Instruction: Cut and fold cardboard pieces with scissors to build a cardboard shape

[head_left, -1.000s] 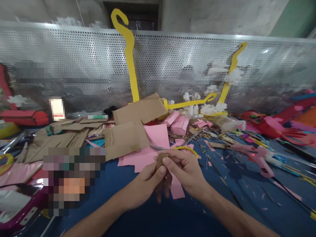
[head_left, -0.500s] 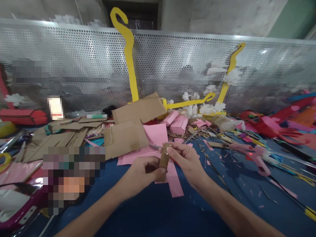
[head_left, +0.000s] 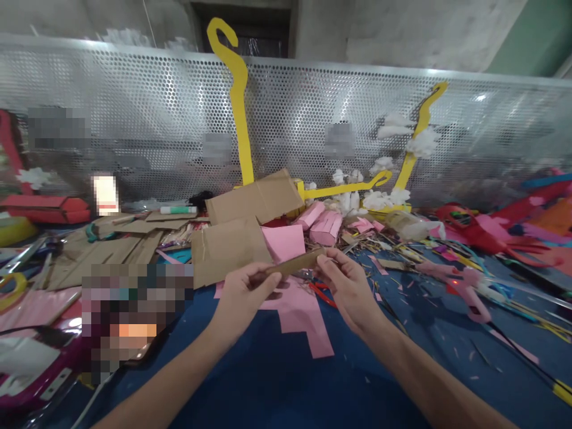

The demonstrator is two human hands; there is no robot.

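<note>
A small brown cardboard strip is stretched between my two hands, tilted slightly up to the right. My left hand pinches its left end between thumb and fingers. At the right end, my right hand grips it the same way. Beneath the strip lie cut pieces of pink paper on the blue table. Red-handled scissors rest on the paper, partly hidden by my right hand. Two larger cardboard pieces lie just behind my left hand.
A pink glue gun lies at the right with a red light showing. Yellow hooked shapes stand by the perforated metal panel. Pink folded boxes sit behind my hands; cardboard scraps lie at left.
The cardboard strip has turned from nearly upright to nearly level. My hands have moved apart to its two ends, and the scissors' red handles now show more.
</note>
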